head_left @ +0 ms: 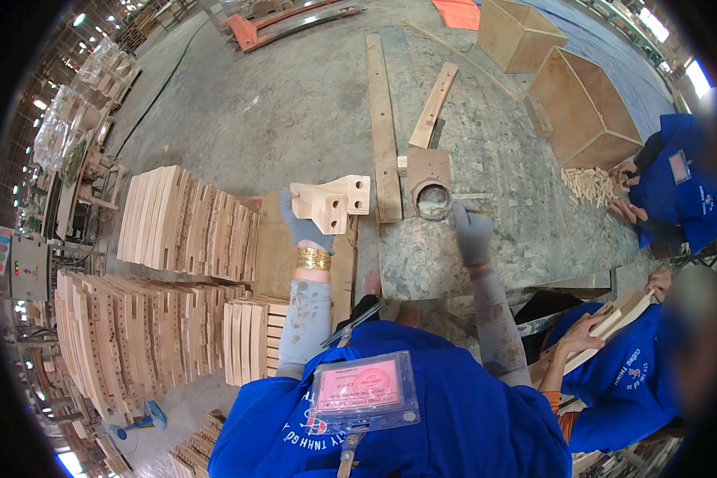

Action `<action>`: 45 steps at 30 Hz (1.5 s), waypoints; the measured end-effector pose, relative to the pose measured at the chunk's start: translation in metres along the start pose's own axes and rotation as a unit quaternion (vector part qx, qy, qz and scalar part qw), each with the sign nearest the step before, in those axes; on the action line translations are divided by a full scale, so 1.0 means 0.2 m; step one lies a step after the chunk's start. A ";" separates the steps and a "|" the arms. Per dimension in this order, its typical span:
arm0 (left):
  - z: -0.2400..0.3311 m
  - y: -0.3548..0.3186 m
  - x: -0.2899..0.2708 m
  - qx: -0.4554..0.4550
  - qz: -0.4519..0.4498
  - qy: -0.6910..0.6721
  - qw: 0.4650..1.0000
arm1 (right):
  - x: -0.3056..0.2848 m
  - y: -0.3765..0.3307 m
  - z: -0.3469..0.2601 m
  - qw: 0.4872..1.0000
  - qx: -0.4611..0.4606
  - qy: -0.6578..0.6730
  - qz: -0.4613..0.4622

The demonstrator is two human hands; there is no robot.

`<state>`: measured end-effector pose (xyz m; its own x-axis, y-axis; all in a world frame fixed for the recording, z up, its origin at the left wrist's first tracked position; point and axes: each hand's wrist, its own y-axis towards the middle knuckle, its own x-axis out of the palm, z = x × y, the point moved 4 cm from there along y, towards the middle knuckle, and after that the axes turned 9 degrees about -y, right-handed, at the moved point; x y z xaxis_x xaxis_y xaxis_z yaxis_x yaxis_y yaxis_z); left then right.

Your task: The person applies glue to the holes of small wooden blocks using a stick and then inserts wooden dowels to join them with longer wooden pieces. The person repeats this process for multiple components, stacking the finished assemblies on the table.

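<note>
My left hand (301,225), in a grey glove, is closed round pale wooden parts (320,205) with round holes in their ends. They are held up left of the worktable's edge. My right hand (474,236), also gloved, pinches a thin brush-like stick (476,210) just right of a round pot (433,201). Whitish stuff, perhaps glue, is in the pot. The stick's tip points toward the pot, but I cannot tell whether it touches it. A brown board piece (429,165) lies against the pot's far side.
Stacks of slotted wooden parts (185,223) stand on my left. A long wooden strip (383,127) edges the stained table (518,247); a shorter drilled piece (434,105) lies beyond. At right are plywood boxes (585,107), a dowel pile (588,185) and two co-workers in blue.
</note>
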<state>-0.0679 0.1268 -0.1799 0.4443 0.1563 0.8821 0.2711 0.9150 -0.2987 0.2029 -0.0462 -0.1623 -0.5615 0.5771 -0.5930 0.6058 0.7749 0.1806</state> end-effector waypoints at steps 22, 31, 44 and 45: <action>-0.28 -0.12 0.24 -0.114 0.049 -0.036 0.992 | -0.54 -0.11 -0.68 0.968 -0.070 0.181 0.162; -0.30 -0.26 0.42 -0.089 0.012 -0.032 0.995 | -0.57 -0.12 -0.79 0.971 -0.063 0.188 0.133; -0.30 -0.28 0.43 -0.071 0.023 -0.023 0.997 | -0.61 -0.10 -0.80 0.945 0.025 0.290 0.150; -0.30 -0.29 0.43 -0.071 0.015 -0.019 0.997 | -0.63 -0.11 -0.80 0.939 0.050 0.301 0.162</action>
<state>0.0065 0.0651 -0.1087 0.4221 0.1989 0.8845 0.3783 0.8480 -0.3712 0.1695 -0.0946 0.0345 -0.5373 0.8426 0.0356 0.8324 0.5231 0.1829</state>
